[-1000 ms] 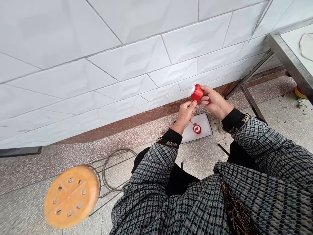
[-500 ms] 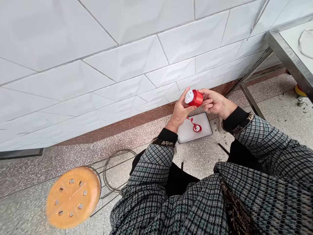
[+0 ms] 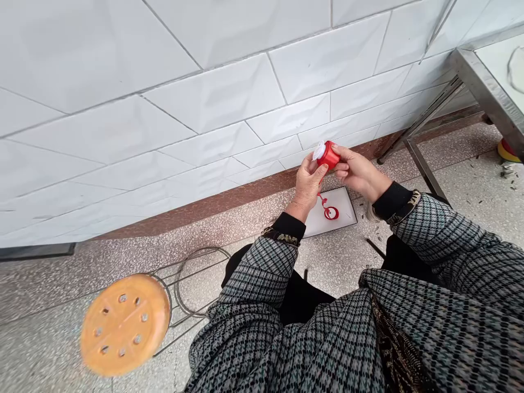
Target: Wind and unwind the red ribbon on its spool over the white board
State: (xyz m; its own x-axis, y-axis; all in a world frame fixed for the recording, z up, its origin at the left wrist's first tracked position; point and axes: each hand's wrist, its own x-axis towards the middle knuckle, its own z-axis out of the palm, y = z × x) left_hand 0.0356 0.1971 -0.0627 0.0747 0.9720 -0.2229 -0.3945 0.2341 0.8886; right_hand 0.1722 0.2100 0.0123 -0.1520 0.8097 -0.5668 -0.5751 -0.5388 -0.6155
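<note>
I hold a small red spool of ribbon (image 3: pixel 327 155) with a white end label up in front of me, near the tiled wall. My right hand (image 3: pixel 357 172) grips its right side with closed fingers. My left hand (image 3: pixel 308 184) pinches it from below with thumb and fingertips. A loose red ribbon tail (image 3: pixel 323 200) curls down from my left hand. On the floor beneath lies a white board (image 3: pixel 343 203) with a red coil of ribbon (image 3: pixel 331 212) on it.
An orange round stool (image 3: pixel 125 325) with a wire frame stands on the floor at lower left. A metal table (image 3: pixel 483 76) with angled legs is at the upper right, a red-and-yellow object (image 3: pixel 506 149) under it. White tiled wall (image 3: pixel 204 109) ahead; scraps litter the speckled floor.
The spool has turned in my hands: half a second ago its white end faced me with the left thumb beside it, now it tilts away and my left fingers pinch lower.
</note>
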